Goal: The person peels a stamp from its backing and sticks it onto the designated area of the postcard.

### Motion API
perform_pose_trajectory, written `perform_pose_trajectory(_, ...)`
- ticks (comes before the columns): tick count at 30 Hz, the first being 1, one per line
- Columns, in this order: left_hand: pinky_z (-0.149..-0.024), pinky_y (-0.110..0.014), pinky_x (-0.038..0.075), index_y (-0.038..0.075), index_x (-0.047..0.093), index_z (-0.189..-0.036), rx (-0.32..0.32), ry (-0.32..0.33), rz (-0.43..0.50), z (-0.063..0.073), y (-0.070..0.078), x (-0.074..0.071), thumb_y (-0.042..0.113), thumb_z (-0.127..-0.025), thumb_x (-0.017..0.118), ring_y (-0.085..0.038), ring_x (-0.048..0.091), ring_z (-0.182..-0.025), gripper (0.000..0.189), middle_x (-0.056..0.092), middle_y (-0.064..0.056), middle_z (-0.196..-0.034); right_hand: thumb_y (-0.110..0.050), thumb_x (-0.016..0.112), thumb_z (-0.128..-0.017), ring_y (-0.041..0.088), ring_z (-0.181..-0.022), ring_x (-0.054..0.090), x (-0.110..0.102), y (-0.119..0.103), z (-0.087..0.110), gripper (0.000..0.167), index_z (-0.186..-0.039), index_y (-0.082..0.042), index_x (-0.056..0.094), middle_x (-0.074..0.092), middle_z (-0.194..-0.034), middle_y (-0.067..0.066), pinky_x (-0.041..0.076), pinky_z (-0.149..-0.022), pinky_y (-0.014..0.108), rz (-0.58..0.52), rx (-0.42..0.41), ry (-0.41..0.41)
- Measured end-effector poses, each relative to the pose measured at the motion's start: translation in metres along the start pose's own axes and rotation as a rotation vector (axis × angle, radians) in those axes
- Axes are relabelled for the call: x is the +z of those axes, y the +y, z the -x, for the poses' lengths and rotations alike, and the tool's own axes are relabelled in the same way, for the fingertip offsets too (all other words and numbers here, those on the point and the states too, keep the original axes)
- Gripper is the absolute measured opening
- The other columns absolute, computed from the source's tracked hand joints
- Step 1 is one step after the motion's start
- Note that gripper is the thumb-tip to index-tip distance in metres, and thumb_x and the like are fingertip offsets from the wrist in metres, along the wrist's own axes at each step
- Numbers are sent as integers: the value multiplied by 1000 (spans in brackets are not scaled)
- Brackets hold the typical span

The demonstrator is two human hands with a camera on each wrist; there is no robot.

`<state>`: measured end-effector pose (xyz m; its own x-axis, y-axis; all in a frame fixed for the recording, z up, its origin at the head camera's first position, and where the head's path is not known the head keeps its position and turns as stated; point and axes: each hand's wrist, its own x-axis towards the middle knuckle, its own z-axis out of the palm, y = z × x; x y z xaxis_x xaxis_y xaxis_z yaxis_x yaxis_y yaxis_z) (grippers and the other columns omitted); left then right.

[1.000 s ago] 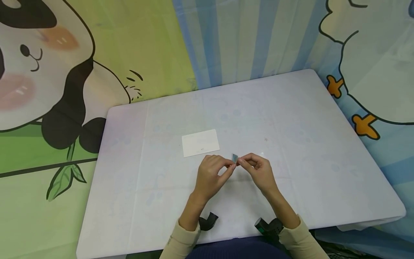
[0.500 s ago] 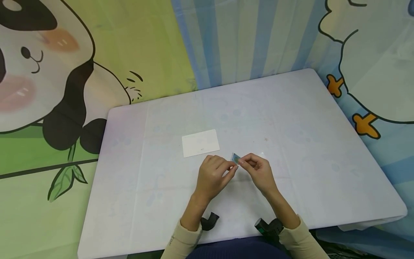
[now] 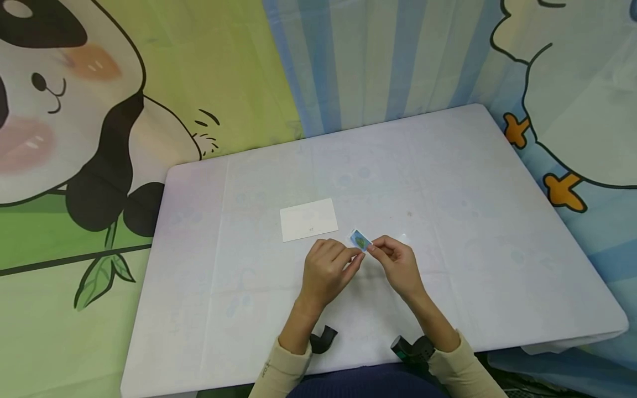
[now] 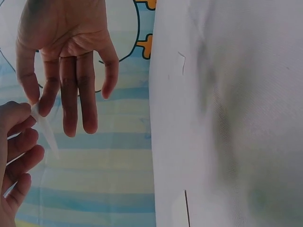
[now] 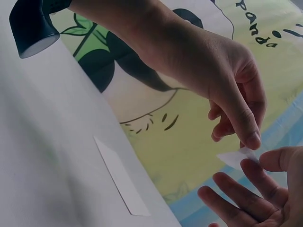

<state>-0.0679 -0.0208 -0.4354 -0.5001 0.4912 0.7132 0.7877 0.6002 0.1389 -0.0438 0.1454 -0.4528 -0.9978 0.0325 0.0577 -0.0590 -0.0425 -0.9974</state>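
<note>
A small printed slip [image 3: 360,240], stamp-sized with a blue and green picture, stands up between the two hands above the table. My right hand [image 3: 395,265] pinches its right corner between thumb and index finger. At its lower edge, the thumb and index finger of my left hand [image 3: 325,271] pinch too. The slip's pale back [image 5: 232,158] shows in the right wrist view. Seen from the left wrist, the slip [image 4: 48,135] hangs slanted below the touching fingertips, and the other left fingers [image 4: 70,104] extend loosely.
A white card [image 3: 308,220] lies flat on the white-covered table [image 3: 249,309], just beyond my left hand. A small clear piece [image 3: 403,237] lies beside my right hand. Printed cloth [image 3: 358,61] hangs behind the table.
The slip has turned from nearly edge-on to show more of its blue and green picture, tilting left. The hands have barely moved; the card lies where it was.
</note>
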Motion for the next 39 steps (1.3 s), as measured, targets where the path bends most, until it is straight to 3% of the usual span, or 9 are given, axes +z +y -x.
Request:
perform_pose_trajectory(3, -67, -27, 44, 10, 69, -74, 3, 11, -7, 1, -1, 1, 20, -81, 70, -12, 55, -65, 12, 60, 4, -65, -1, 59, -88, 11, -70, 54, 2, -11, 2, 10, -85, 8, 62, 64, -70, 0, 44, -70, 27, 19, 1, 4)
perform_pose_trajectory(19, -66, -26, 44, 11, 69, -74, -13, 15, 18, 2, -2, 4, 21, -80, 72, -12, 55, -66, 12, 60, 4, -66, -9, 63, -88, 15, -70, 52, 1, 1, 1, 13, -84, 4, 65, 65, -74, 5, 42, -69, 28, 43, 3, 44)
perform_pose_trajectory(28, -65, -26, 44, 9, 69, -75, -10, 55, 18, 3, -3, 6, 20, -80, 73, -12, 56, -65, 12, 61, 3, -67, -7, 62, -88, 21, -87, 60, 0, 3, 1, 17, -91, 10, 63, 64, -95, 16, 47, -80, 26, -72, 12, 14)
perform_pose_trajectory(31, -64, -26, 44, 9, 70, -76, -49, 86, 46, 3, -3, 7, 20, -79, 73, -12, 57, -66, 12, 61, 3, -68, -6, 63, -87, 27, -90, 60, 0, 3, 1, 17, -92, 10, 64, 63, -99, 15, 48, -79, 26, -91, 18, 23)
perform_pose_trajectory(34, -63, -26, 44, 9, 69, -79, -128, 102, 90, 3, -2, 8, 22, -79, 74, -12, 56, -65, 14, 61, 3, -68, -7, 64, -87, 31, -88, 58, 0, 3, 1, 17, -92, 9, 65, 64, -98, 14, 48, -76, 26, -89, 19, 41)
perform_pose_trajectory(39, -62, -27, 46, 10, 70, -83, -364, 78, 275, 6, 0, 11, 24, -81, 73, -9, 58, -67, 14, 63, 3, -71, -10, 65, -87, 21, -82, 58, 0, 1, 1, 20, -94, 8, 66, 65, -92, 10, 48, -73, 27, -68, 27, 58)
